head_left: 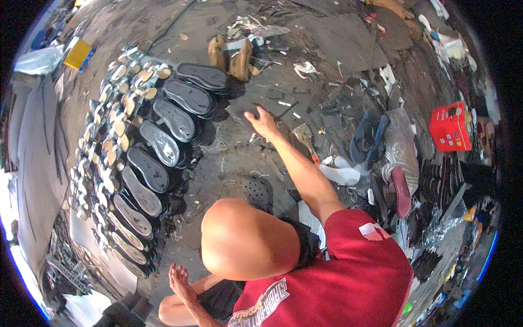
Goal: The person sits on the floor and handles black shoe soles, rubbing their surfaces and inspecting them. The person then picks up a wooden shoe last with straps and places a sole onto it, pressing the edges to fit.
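Note:
My right hand (pixel 262 124) reaches out low over the ground, thumb and fingers apart, beside a dark flat piece (pixel 239 108); whether it touches that piece I cannot tell. My left hand (pixel 182 282) is by my lower leg, its fingers loosely bent and apart, with nothing in it. To the left of my right hand, a curved row of black shoes lies soles up, among them a wet-looking glossy sole (pixel 159 143). Beyond the hand stand two brown shoe lasts (pixel 239 61). A paintbrush (pixel 305 139) lies to the right of my forearm.
Many small pale-and-tan pieces (pixel 114 128) are heaped left of the shoes. On the right are a blue-strapped sandal (pixel 365 139), a maroon sole (pixel 401 192) and a red box (pixel 451 126). A yellow box (pixel 79 54) sits far left. Scraps litter the ground.

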Demonstrator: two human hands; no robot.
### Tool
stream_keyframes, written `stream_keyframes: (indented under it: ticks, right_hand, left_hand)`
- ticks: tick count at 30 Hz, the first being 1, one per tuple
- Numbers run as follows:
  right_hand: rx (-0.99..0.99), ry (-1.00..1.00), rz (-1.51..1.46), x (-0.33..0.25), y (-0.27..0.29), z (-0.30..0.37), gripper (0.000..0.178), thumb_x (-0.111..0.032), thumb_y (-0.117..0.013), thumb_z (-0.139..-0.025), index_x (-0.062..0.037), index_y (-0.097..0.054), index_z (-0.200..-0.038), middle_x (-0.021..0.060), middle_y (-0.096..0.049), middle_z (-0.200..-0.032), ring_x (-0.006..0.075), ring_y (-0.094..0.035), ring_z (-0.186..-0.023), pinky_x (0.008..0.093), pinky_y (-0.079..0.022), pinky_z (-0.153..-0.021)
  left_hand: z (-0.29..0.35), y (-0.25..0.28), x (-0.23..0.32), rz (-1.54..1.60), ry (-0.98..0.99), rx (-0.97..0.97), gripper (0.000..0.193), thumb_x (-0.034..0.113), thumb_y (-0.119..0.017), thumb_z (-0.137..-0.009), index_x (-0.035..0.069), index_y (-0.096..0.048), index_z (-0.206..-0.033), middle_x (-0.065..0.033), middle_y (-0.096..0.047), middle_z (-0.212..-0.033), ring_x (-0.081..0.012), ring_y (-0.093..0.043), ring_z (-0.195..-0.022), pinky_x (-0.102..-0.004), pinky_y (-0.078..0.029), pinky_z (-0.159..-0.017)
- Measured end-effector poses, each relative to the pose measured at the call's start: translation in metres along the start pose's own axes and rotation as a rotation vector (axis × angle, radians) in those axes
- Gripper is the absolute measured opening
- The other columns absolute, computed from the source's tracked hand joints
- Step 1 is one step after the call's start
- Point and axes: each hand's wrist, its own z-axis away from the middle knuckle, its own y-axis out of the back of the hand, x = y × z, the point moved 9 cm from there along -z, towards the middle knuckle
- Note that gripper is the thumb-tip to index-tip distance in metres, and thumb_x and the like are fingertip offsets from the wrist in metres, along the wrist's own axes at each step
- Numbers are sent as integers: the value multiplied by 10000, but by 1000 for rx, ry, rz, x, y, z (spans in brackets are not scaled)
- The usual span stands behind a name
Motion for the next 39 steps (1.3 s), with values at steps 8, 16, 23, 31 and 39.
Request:
stream_keyframes:
  ticks: [8, 16, 23, 31, 39]
  right_hand:
    - [12, -67, -187, -11, -6, 7, 983, -497, -868, -899, -23, -418, -1634, 259, -614, -1536, 424, -612, -1396, 499, -478, -1184]
    - [82, -103, -512, 32, 108, 90, 954, -401, -914, -900, 5, -452, -1629, 189, -589, -1546, 283, -554, -1412, 424, -434, -1185]
    - [328, -310, -346, 128, 276, 270, 834, -353, -873, -962, -32, -457, -1610, 136, -698, -1383, 209, -661, -1228, 363, -519, -1048]
    - [322, -562, -352, 209, 259, 425, 807, -362, -822, -999, -43, -445, -1637, 142, -633, -1465, 237, -609, -1294, 370, -443, -1144]
    - [192, -537, 153, 225, 290, 443, 777, -229, -778, -1011, -95, -375, -1661, 276, -542, -1587, 398, -535, -1481, 467, -423, -1217]
  left_hand:
    - [-8, -11, 6, -103, -32, -107, 541, 437, -592, -1132, 59, -598, -1519, -127, -682, -1292, -209, -656, -1086, -350, -521, -1009]
    - [-3, -8, 9, -65, -68, -100, 565, 440, -573, -1137, 36, -579, -1532, -137, -680, -1315, -222, -656, -1137, -369, -508, -1053]
    - [-12, -27, 2, -267, -34, -242, 495, 374, -654, -1114, 21, -642, -1461, -101, -728, -1166, -158, -655, -960, -307, -528, -895]
    - [-22, -42, -11, -513, 35, -419, 480, 421, -673, -1098, 68, -692, -1424, -84, -746, -1130, -142, -667, -899, -288, -508, -782]
    - [-23, -30, -18, -465, -6, -383, 508, 428, -689, -1088, 39, -690, -1415, -96, -752, -1121, -141, -665, -879, -283, -517, -770]
